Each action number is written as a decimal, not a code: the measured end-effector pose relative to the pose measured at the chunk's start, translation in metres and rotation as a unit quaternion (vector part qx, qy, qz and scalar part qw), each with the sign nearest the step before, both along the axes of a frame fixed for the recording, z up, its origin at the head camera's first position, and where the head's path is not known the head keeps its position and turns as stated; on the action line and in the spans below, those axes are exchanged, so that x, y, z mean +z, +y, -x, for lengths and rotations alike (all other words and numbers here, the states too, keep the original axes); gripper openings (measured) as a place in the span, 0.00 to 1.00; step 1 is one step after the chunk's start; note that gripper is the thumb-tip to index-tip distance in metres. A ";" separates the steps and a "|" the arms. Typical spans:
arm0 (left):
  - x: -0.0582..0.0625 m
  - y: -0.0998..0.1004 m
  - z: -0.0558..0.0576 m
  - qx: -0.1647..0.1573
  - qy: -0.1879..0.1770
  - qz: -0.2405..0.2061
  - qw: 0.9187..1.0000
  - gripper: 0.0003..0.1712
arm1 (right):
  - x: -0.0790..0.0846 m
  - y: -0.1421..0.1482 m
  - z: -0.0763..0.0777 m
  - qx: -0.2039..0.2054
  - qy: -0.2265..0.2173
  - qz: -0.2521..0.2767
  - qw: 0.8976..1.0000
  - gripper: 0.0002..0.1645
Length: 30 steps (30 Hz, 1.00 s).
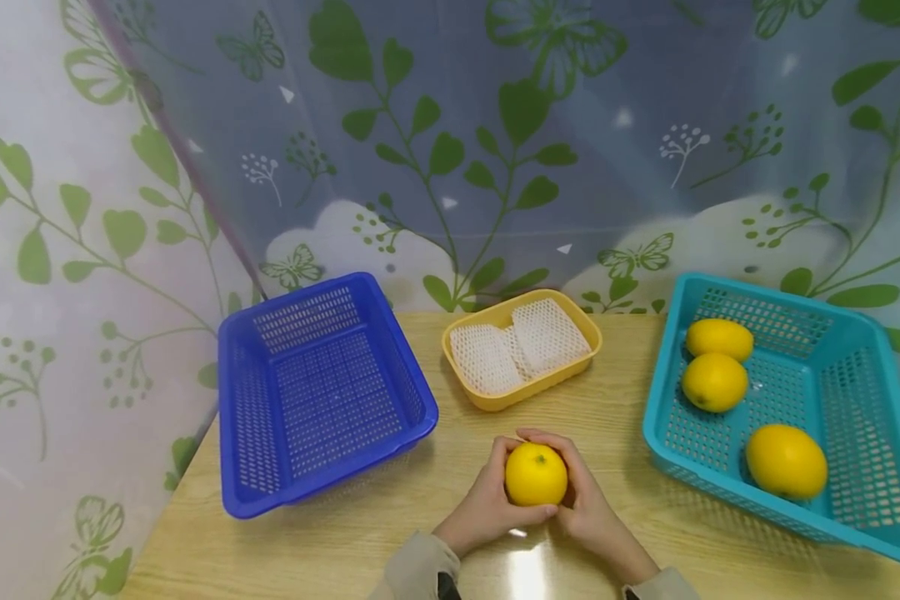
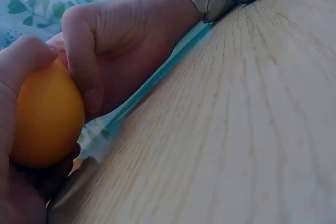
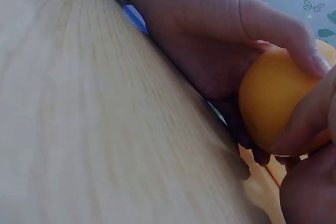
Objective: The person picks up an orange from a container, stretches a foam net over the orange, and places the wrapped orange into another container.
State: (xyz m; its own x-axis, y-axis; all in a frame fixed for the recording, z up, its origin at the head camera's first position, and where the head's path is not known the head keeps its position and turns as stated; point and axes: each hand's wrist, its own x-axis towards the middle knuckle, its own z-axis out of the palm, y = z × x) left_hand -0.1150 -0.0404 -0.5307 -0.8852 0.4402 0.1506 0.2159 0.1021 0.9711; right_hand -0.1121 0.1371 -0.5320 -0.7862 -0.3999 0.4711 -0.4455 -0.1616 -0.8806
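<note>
A yellow lemon (image 1: 536, 475) is held between both hands, low over the front middle of the table. My left hand (image 1: 487, 505) curls round its left side, with the thumb across the near side. The right hand (image 1: 591, 510) grips it from the right, fingers curved round the back. In the left wrist view the lemon (image 2: 48, 116) looks smooth and orange-toned, with a thumb on its upper part. The right wrist view shows the lemon (image 3: 275, 93) between the fingers of both hands. Its underside is hidden.
A blue basket (image 1: 420, 417) stands at left. Behind the hands, a small yellow tray (image 1: 487, 402) holds white foam net sleeves (image 1: 547, 335). At right, a teal basket (image 1: 765, 508) contains three lemons (image 1: 786, 461). A patterned curtain (image 1: 450, 167) hangs behind the wooden table (image 1: 615, 417).
</note>
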 end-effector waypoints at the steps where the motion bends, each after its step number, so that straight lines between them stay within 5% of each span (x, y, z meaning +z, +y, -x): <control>1: 0.000 0.000 0.000 0.004 0.006 0.008 1.000 0.41 | 0.000 0.000 0.000 0.000 -0.004 -0.004 1.000 0.57; 18: -0.003 -0.002 0.003 -0.019 0.056 0.001 0.998 0.47 | -0.006 0.002 0.002 0.021 -0.039 -0.020 0.999 0.61; 30: -0.003 0.001 0.001 0.007 0.070 0.004 0.998 0.43 | -0.007 0.003 0.003 0.027 -0.035 0.004 0.999 0.56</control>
